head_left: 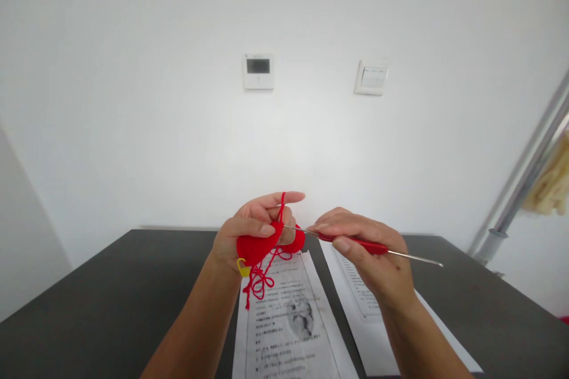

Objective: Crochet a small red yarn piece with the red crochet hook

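My left hand (249, 222) pinches a piece of red crochet work (258, 247), its index finger stretched out with red yarn (282, 204) looped over it. A yellow stitch marker (243, 268) hangs from the lower left edge of the piece, and loose yarn loops dangle below. My right hand (368, 243) is closed around the red handle of a metal crochet hook (355, 244). The hook's left tip reaches the top right edge of the crochet work. More red yarn or crochet (297, 240) shows behind my left fingers.
Two printed sheets, one with a picture (288, 331) and another to its right (377, 349), lie on the dark table (102, 296). A thermostat (258, 72) and a light switch (372, 77) are on the white wall. A metal pole (528, 172) stands at right.
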The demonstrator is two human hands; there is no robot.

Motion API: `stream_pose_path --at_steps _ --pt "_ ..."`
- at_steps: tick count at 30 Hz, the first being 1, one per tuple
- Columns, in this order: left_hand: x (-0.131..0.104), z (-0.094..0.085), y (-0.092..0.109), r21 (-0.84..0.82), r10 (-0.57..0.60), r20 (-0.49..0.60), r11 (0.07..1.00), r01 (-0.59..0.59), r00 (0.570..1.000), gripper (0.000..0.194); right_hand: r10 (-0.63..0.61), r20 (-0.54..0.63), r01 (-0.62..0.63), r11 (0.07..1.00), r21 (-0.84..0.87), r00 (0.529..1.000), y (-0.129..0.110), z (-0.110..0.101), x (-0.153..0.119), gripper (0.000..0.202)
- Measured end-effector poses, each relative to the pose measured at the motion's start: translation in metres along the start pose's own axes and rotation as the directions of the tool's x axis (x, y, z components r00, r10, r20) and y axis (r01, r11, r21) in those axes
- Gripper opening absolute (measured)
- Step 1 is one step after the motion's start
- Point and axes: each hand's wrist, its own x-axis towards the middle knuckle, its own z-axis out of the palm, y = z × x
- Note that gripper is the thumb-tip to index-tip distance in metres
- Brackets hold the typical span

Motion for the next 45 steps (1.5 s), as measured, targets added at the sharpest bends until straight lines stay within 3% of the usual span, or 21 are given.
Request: stream_pose_path --at_steps 11,17,21,23,27,31,39,45 --pt "-0.005 -0.008 0.003 0.192 -0.062 -0.068 0.979 0.074 0.996 0.039 0.121 -0.092 -0.102 0.977 0.185 0.988 0.006 0.0 0.001 0.011" --pt "-0.007 0.001 0.007 0.316 0.009 -0.181 0.948 0.049 0.983 0.056 0.016 -0.08 -0.019 0.999 -0.033 0.997 0.007 0.004 -0.003 0.013" --pt "-0.006 0.008 0.005 0.383 0.001 -0.194 0.921 0.075 0.981 0.06 0.075 -0.065 -0.075 0.997 0.009 0.995 0.006 0.006 -0.003 0.004" --pt "-0.005 0.01 0.004 0.429 -0.01 -0.203 0.898 0.098 0.979 0.062 0.047 -0.052 -0.048 0.999 -0.022 0.998 0.006 0.005 -0.001 0.003" --pt "-0.005 0.012 0.001 0.46 -0.027 -0.206 0.88 0.121 0.978 0.066 -0.071 0.021 0.074 0.977 -0.199 0.997 0.007 0.002 0.003 0.015" --pt "-0.006 0.013 0.0 0.476 -0.017 -0.219 0.871 0.122 0.976 0.069 -0.118 0.032 0.122 0.971 -0.206 0.992 0.007 0.0 0.004 0.024" --pt "-0.007 0.016 0.0 0.486 0.138 -0.253 0.874 0.002 0.958 0.037 -0.093 -0.075 0.083 0.988 -0.127 0.993 0.012 -0.001 0.0 0.023" --pt "-0.009 0.017 0.0 0.568 0.165 -0.257 0.823 0.01 0.952 0.035 -0.022 -0.082 0.021 1.0 -0.019 0.996 0.012 -0.004 0.001 0.01"
